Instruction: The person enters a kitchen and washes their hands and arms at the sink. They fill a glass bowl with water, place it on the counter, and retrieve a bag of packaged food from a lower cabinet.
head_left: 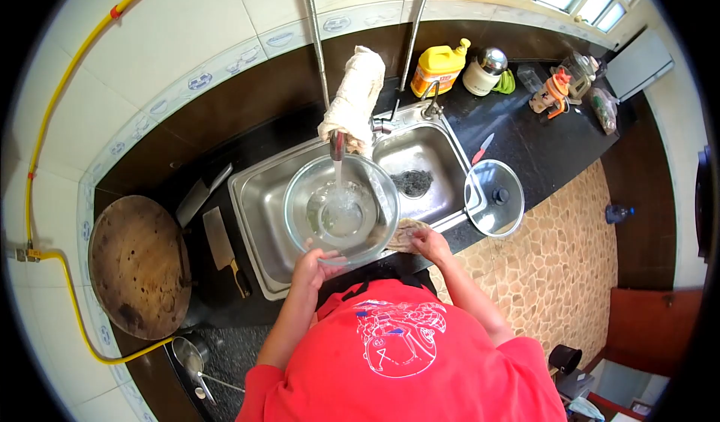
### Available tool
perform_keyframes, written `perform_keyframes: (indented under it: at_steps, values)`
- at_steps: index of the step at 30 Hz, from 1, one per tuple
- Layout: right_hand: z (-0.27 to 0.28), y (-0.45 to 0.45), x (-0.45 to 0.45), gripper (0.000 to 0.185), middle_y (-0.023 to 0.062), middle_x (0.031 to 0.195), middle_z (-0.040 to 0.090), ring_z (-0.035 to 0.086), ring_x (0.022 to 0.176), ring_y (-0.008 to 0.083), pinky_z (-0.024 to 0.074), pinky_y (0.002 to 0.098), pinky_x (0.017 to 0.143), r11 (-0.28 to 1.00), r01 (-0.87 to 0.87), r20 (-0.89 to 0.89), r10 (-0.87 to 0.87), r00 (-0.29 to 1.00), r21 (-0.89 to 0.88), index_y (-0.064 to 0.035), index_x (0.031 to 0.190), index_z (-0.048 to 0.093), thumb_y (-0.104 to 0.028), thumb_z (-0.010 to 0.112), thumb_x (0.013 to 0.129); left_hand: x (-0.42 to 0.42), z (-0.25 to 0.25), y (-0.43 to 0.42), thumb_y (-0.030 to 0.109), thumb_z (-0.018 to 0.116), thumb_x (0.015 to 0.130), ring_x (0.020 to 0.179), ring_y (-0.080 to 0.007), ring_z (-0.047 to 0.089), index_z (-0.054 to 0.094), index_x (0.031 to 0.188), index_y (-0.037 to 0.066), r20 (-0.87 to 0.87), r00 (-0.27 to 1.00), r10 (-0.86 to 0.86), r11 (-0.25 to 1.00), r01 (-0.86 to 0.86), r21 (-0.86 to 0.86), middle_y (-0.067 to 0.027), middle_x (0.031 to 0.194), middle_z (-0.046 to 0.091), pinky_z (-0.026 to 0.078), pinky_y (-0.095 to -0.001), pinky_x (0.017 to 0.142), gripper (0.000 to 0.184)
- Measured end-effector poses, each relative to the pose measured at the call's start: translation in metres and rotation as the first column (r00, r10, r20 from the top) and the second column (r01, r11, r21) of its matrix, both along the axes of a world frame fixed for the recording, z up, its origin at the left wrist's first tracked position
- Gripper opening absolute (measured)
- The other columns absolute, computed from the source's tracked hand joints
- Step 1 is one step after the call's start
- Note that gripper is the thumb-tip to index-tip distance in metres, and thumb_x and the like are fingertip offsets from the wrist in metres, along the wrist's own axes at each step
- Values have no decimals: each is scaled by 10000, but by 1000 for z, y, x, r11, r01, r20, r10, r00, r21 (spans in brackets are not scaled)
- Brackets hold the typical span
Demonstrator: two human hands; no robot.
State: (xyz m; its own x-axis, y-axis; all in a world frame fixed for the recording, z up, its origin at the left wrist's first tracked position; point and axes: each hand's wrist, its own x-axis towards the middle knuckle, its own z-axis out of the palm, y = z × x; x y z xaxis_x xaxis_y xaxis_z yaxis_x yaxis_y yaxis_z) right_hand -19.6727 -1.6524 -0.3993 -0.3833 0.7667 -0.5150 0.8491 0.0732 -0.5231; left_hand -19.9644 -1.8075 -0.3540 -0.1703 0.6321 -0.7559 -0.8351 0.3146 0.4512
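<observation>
A large clear glass bowl (296, 223) is over the left part of the double sink (259, 197). Water runs into it from the faucet spout (337, 146), and some water stands in its bottom. My left hand (311, 268) grips the bowl at its near left rim. On the sink's front edge, right of the bowl, lies a crumpled brownish cloth (407, 236); the fingers of my right hand (430, 245) are closed on it. A whitish cloth (358, 92) is wrapped round the faucet above the spout.
Right of the sink are a glass lid (495, 208) and a red-handled knife (483, 148). Behind stands a yellow jug (437, 70). Cleavers (219, 238) and a round wooden board (139, 264) are at left. A dark scouring pad (412, 182) lies in the right basin.
</observation>
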Motion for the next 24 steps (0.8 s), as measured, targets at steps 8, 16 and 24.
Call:
perform_keyframes:
  at_steps: [8,16,24]
  values:
    - [74,19,-58,340,127,965,635,620,868,297,492,362,747,947,237,-514,-96,853,216,-49,1142,545,-167,588,826,0,-29,23,-17,445,685,938,-541,539,-31,1406,227,43,996,-77,996,75,46,-341,1117,472,499,-599,758,897]
    - [257,51,-159,314,46,1061,596,574,836,210,442,334,679,294,-85,-172,744,645,952,-110,1035,623,-86,605,723,6,-34,30,-12,442,689,919,-525,551,-36,1396,212,21,990,-137,989,136,49,-316,1091,476,531,-553,716,882]
    - [274,49,-182,315,-25,1153,526,572,799,158,466,316,660,161,-530,387,514,765,833,-116,1050,621,-211,559,756,23,-47,49,-13,436,685,859,-486,571,-71,1404,165,-42,981,-188,980,191,57,-305,1086,469,527,-565,700,897]
